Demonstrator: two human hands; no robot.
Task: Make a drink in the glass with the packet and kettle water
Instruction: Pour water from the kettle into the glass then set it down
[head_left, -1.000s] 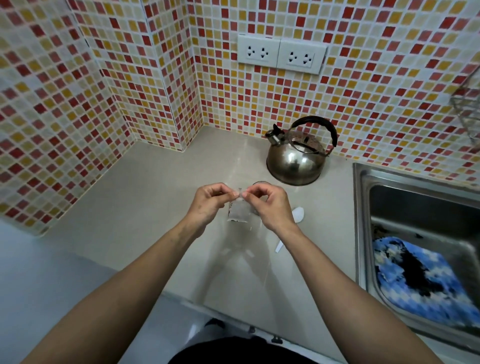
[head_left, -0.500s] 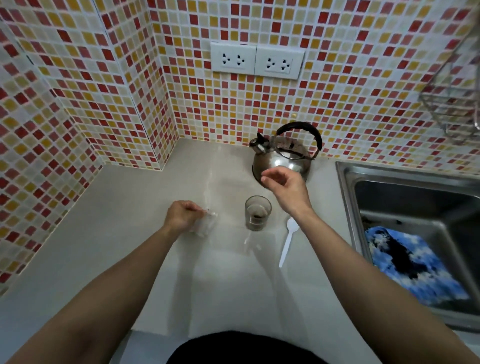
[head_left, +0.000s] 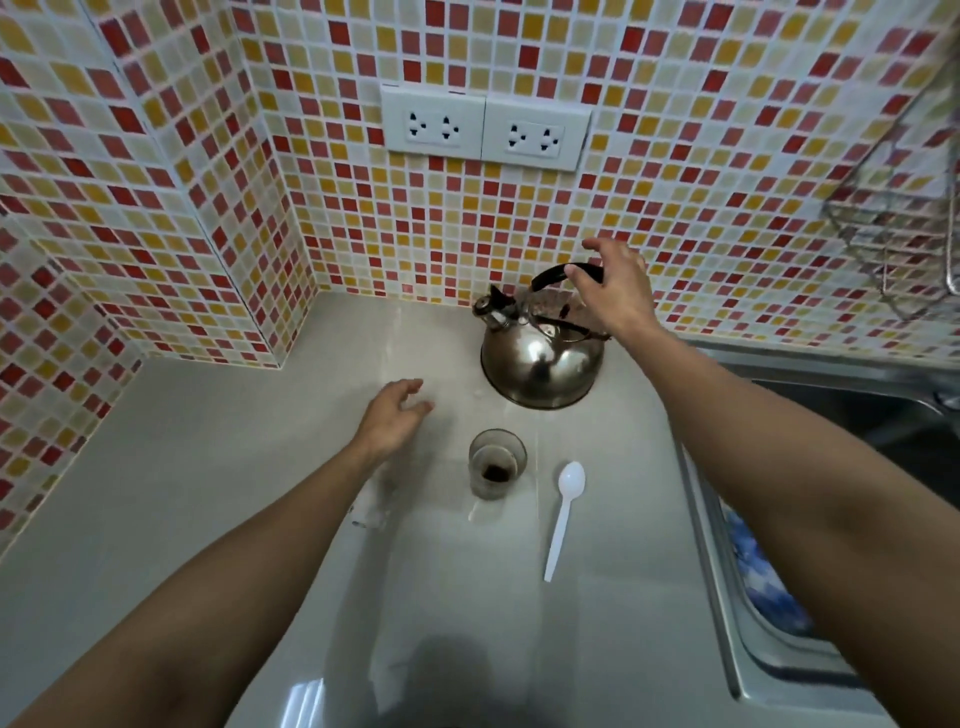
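A small clear glass (head_left: 497, 462) with dark powder at its bottom stands on the grey counter (head_left: 218, 467). The clear, crumpled packet (head_left: 370, 506) lies on the counter left of the glass, partly under my left forearm. My left hand (head_left: 390, 418) hovers open, palm down, up and left of the glass, holding nothing. The steel kettle (head_left: 540, 364) with a black handle stands behind the glass by the tiled wall. My right hand (head_left: 613, 288) is at the kettle's handle, fingers spread and curling around it, not clearly closed.
A white plastic spoon (head_left: 563, 512) lies right of the glass. A steel sink (head_left: 727, 597) with a blue cloth (head_left: 763, 577) in it is at the right. Two wall sockets (head_left: 485, 127) sit above the kettle. A wire rack (head_left: 893, 218) hangs at upper right.
My left hand let go of the packet and moved up and right, opening. My right hand rose from above the glass to the kettle's handle. The camera tilted closer.
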